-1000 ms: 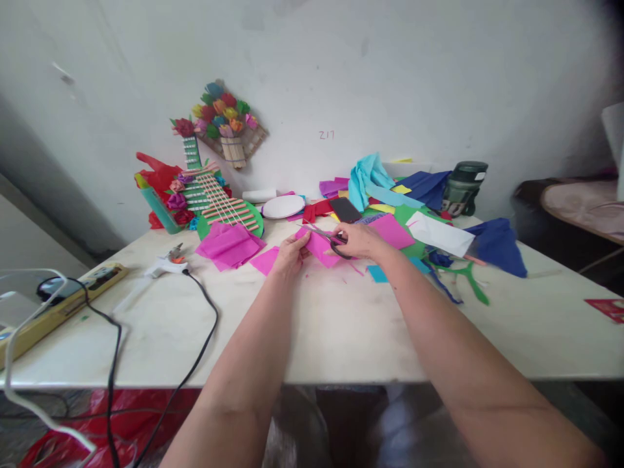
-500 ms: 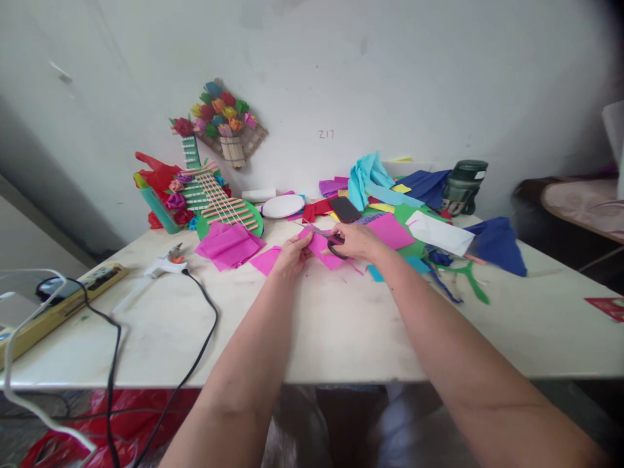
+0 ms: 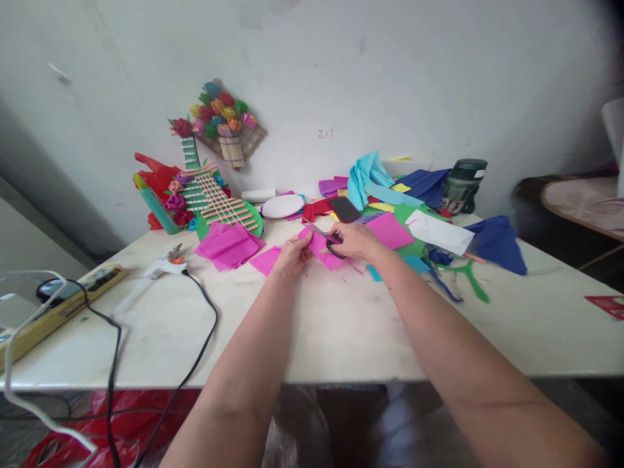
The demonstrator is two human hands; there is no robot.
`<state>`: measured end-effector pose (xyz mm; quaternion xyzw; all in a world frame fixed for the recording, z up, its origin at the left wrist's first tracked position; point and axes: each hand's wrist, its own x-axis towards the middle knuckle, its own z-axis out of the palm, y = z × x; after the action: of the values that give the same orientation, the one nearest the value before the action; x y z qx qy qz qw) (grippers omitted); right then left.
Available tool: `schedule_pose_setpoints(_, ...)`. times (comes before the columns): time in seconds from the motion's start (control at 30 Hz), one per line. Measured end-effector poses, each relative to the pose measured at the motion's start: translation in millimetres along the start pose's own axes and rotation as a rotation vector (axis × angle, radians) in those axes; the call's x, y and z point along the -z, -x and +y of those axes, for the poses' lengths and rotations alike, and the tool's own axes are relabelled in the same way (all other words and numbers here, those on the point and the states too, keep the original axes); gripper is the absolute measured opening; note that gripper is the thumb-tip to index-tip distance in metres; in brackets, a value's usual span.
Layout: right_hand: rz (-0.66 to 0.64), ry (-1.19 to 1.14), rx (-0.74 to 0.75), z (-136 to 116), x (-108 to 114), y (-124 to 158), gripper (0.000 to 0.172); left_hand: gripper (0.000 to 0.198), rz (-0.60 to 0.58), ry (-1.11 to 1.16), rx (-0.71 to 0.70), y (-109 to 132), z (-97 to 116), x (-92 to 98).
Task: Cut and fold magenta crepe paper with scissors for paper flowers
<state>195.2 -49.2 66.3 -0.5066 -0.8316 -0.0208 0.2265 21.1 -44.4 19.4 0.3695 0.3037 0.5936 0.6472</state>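
Observation:
Between thumb and fingers, my left hand point(image 3: 293, 255) pinches a piece of pink crepe paper point(image 3: 325, 255). My right hand point(image 3: 358, 242) is closed round the dark handles of a pair of scissors point(image 3: 334, 239). Its blades point left and lie at the top edge of the held paper; the exact cut is too small to make out. Close by on the table are a folded stack of pink paper point(image 3: 230, 247), a small pink piece point(image 3: 266, 260) left of my left hand and a pink sheet point(image 3: 391, 231) behind my right wrist.
On the left are a paper-flower guitar point(image 3: 229, 214), a glue gun point(image 3: 168, 263) with a black cord and a power strip point(image 3: 92, 286). A phone point(image 3: 345, 209), a white oval disc point(image 3: 283, 206), coloured paper scraps and a dark bottle point(image 3: 465, 186) stand or lie towards the back.
The scissors' blades have shifted very slightly over the pink paper. Both hands keep nearly the same place and hold, and the other things lie as before.

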Motion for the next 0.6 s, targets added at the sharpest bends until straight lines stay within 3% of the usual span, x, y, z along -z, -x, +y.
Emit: schedule_pose_setpoints(0.6,-0.012,-0.003,-0.009,0.9,-1.1,-1.9,0.033,0.014,-0.002,-0.005,-0.001,-0.1,0.2,0.5)
